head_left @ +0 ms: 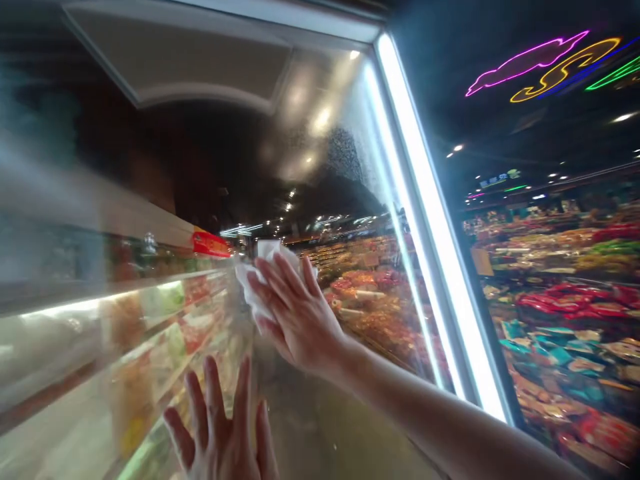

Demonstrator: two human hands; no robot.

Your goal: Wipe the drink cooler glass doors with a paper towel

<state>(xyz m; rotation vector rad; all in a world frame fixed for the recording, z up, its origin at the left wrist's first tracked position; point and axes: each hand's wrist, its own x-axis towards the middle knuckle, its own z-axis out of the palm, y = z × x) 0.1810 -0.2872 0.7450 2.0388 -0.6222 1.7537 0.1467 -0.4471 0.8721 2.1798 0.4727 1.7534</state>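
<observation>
My right hand (pixel 303 313) reaches up from the lower right and lies against a glossy glass pane (pixel 200 160). Under its palm and fingers is a crumpled white cloth (pixel 249 280), pressed to the glass; whether it is paper or fabric I cannot tell. My left hand (pixel 223 433) is lower, at the bottom edge, with its fingers spread and pointing up and nothing in them. Whether it touches the pane is unclear. A patch of fine droplets or haze (pixel 345 153) shows high on the glass.
A bright light strip (pixel 440 220) runs down the pane's right frame. Blurred shelves of packaged goods (pixel 165 320) show in the glass at left. Beyond the frame at right lie heaped colourful packages (pixel 560 347), with neon signs (pixel 565 67) overhead.
</observation>
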